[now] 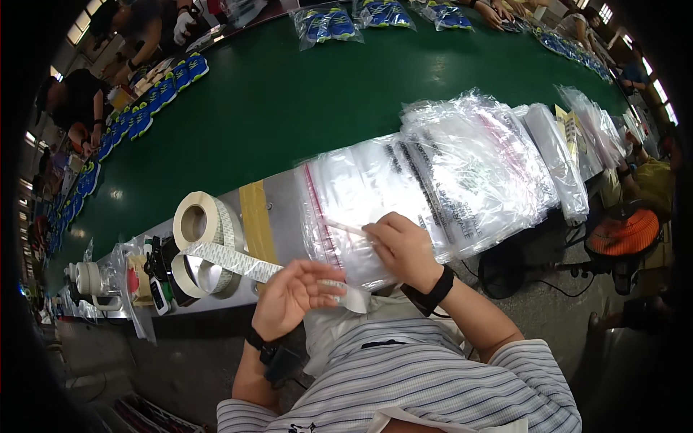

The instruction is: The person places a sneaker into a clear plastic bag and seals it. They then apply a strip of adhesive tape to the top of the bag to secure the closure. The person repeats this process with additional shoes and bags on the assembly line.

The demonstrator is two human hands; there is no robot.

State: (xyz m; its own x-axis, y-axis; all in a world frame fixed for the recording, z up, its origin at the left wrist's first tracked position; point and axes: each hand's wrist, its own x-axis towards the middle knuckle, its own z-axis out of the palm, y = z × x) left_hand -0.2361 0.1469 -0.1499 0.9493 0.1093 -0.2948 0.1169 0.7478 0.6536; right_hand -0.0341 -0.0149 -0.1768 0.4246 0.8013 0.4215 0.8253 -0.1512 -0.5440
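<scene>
My left hand (292,297) is palm up near the table's front edge, fingers loosely curled around a strip of white labels (249,265). The strip runs from a label roll (193,225) on the left, passes behind the fingers, and its loose end (355,300) hangs past them. My right hand (403,249) pinches a narrow white strip (346,229) between thumb and fingertips, just above a clear plastic bag (354,177) with a pink-red line along its left edge. Whether this strip is a single label is hard to tell.
A thick pile of clear bags (480,166) lies right of the hands. Brown tape (254,216) crosses the metal table. Beyond is a green conveyor belt (289,101) with blue shoes (162,90) and bagged shoes (330,25). An orange fan (622,231) stands at right; co-workers line the belt.
</scene>
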